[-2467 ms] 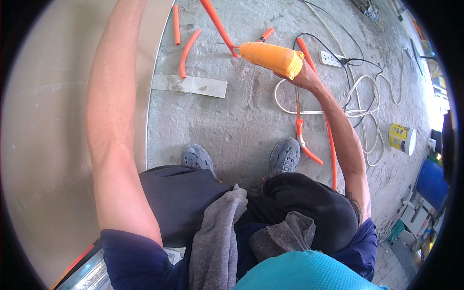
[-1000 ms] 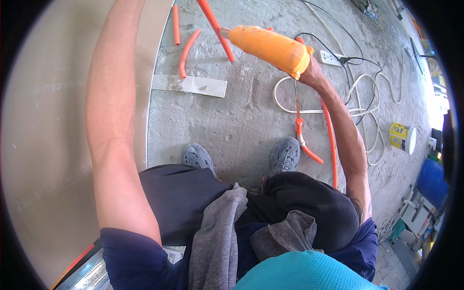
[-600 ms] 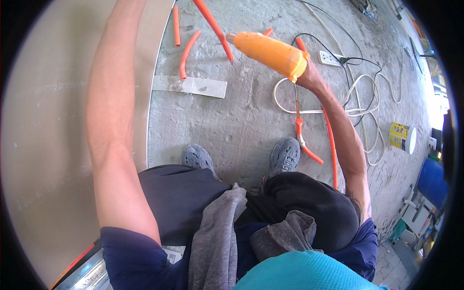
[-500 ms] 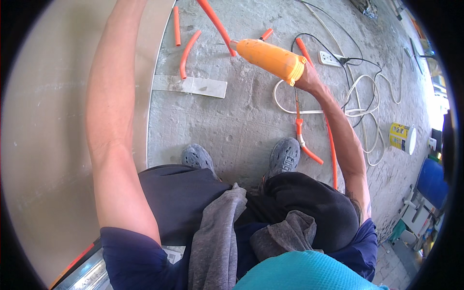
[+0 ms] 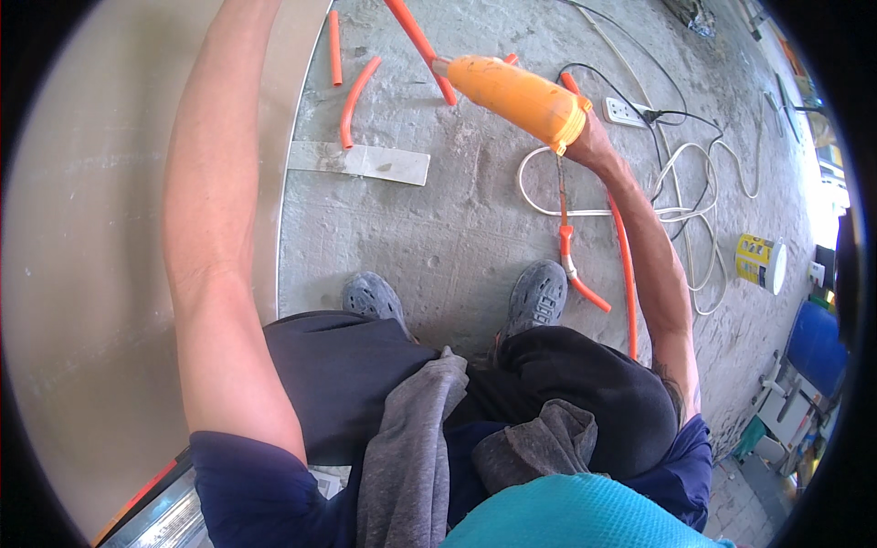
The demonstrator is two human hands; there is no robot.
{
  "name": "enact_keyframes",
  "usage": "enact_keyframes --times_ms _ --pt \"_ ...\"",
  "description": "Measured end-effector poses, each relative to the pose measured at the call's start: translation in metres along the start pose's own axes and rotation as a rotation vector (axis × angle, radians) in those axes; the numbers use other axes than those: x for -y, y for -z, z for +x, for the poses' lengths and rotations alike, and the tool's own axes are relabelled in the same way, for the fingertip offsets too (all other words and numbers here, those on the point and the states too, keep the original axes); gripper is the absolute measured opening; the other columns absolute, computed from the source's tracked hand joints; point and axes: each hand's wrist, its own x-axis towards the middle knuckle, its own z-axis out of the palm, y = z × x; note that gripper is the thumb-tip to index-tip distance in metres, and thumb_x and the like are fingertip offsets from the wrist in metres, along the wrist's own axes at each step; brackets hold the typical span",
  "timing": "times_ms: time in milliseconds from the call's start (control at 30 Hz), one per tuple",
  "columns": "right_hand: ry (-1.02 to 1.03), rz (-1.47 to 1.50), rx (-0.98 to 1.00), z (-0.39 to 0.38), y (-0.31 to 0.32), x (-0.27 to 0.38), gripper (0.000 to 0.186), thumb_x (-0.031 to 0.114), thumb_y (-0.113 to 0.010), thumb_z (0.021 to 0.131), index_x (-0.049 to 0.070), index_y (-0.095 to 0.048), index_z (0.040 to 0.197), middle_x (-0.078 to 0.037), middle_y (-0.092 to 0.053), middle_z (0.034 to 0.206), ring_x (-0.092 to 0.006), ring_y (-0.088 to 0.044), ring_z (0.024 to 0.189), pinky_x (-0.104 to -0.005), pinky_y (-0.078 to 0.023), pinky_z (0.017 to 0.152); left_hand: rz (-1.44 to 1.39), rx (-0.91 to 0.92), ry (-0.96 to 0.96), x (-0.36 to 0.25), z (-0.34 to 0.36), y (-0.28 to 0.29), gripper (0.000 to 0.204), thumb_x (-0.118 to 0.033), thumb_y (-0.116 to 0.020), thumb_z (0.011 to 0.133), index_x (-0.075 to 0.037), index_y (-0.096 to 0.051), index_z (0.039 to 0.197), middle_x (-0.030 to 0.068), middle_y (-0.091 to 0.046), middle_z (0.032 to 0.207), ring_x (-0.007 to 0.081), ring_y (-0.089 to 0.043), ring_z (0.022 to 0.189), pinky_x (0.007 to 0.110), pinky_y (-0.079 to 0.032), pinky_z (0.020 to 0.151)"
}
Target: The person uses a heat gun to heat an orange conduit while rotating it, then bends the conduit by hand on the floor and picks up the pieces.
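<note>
My right hand point(image 5: 592, 144) is closed around an orange heat gun point(image 5: 516, 99), its grip mostly hidden behind the gun's body. The gun's metal nozzle point(image 5: 439, 67) meets or overlaps an orange plastic pipe point(image 5: 417, 35) in this view; whether they touch, I cannot tell. That pipe runs out past the top edge. My left arm point(image 5: 210, 173) reaches far forward, and its hand lies beyond the top of the picture. Short cut orange pipes, one straight point(image 5: 335, 47) and one bent point(image 5: 357, 102), lie on the floor left of the gun.
A large board point(image 5: 100, 228) fills the left side. Beyond my shoes lies a pale strip point(image 5: 393, 164). A handsaw with an orange handle point(image 5: 565, 242) and a long orange pipe point(image 5: 625, 274) lie right, near tangled cables point(image 5: 699, 215), a socket block point(image 5: 625, 111) and a yellow-white bucket point(image 5: 761, 263).
The heat gun and my right hand have shifted slightly forward and to the right. The near end of the pipe by the nozzle has moved a little right. My left arm is almost still.
</note>
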Motion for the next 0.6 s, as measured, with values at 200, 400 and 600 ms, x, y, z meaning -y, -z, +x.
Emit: enact_keyframes --times_ms 200,400,600 --pt "0.116 -0.073 -0.023 0.007 -0.019 -0.021 0.040 0.027 -0.072 0.088 0.017 -0.065 0.126 -0.007 -0.065 0.134 -0.0297 -0.058 0.128 -0.0519 -0.025 0.124 0.102 0.020 -0.004 -0.006 -0.002 0.003 0.044 -0.055 -0.043 0.108 -0.012 -0.050 0.108 0.0016 -0.052 0.075 0.0151 -0.054 0.067 0.033 -0.050 0.069" --pt "-0.045 -0.013 -0.004 0.001 -0.002 0.009 0.040 0.020 -0.076 0.084 0.012 -0.066 0.123 -0.010 -0.072 0.118 -0.0284 -0.067 0.115 -0.0501 -0.039 0.115 0.072 0.012 -0.022 0.002 0.001 -0.002 0.044 -0.055 -0.045 0.107 -0.011 -0.049 0.108 0.0017 -0.052 0.075 0.0150 -0.054 0.068 0.031 -0.050 0.068" --pt "-0.237 0.169 0.113 -0.010 -0.042 -0.006 0.036 0.019 -0.082 0.077 0.004 -0.070 0.108 -0.017 -0.074 0.092 -0.0368 -0.072 0.086 -0.0428 -0.056 0.077 0.090 -0.023 -0.005 0.007 0.002 0.010 0.043 -0.053 -0.053 0.105 -0.010 -0.049 0.109 0.0023 -0.052 0.080 0.0149 -0.054 0.069 0.032 -0.050 0.069"
